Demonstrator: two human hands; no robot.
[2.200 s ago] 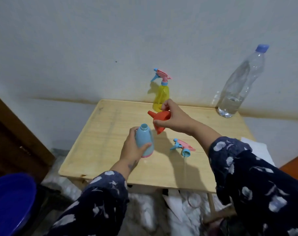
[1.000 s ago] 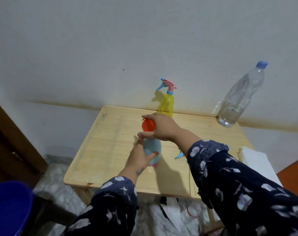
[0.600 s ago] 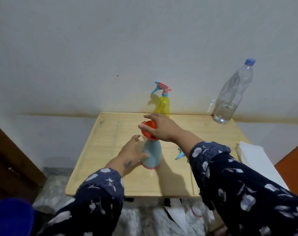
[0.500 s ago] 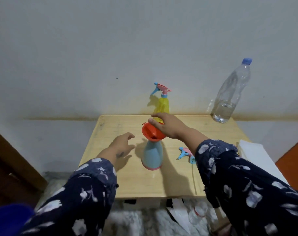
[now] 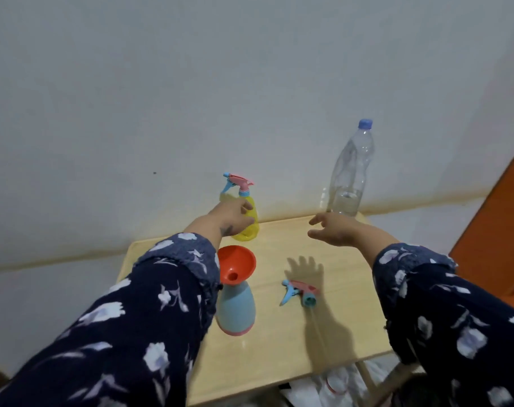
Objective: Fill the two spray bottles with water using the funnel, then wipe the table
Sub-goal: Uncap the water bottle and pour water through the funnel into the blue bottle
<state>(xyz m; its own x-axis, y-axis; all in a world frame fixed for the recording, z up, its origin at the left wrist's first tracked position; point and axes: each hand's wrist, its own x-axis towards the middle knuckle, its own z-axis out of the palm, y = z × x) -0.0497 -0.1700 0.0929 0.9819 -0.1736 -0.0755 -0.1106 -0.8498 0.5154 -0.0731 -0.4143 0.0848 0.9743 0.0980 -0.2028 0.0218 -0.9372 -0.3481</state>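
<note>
Hands (image 5: pixel 332 230) beyond funnel (image 5: pixel 236 264) atop blue bottle (image 5: pixel 236 308)

I read the light here as dim and flat, cool in tone, with the wall (image 5: pixel 191 83) a dull grey-blue. It seems to fall from above and behind me: the right hand (image 5: pixel 333 232) throws a clear, soft-edged shadow of spread fingers onto the table (image 5: pixel 279 348), running toward the near edge. I see no glare except a faint sheen on the water bottle (image 5: pixel 351 171). The near sleeves (image 5: pixel 126 333) are smeared with motion blur, and the whole frame is soft. Straight lines bow near the edges from the wide lens.
</note>
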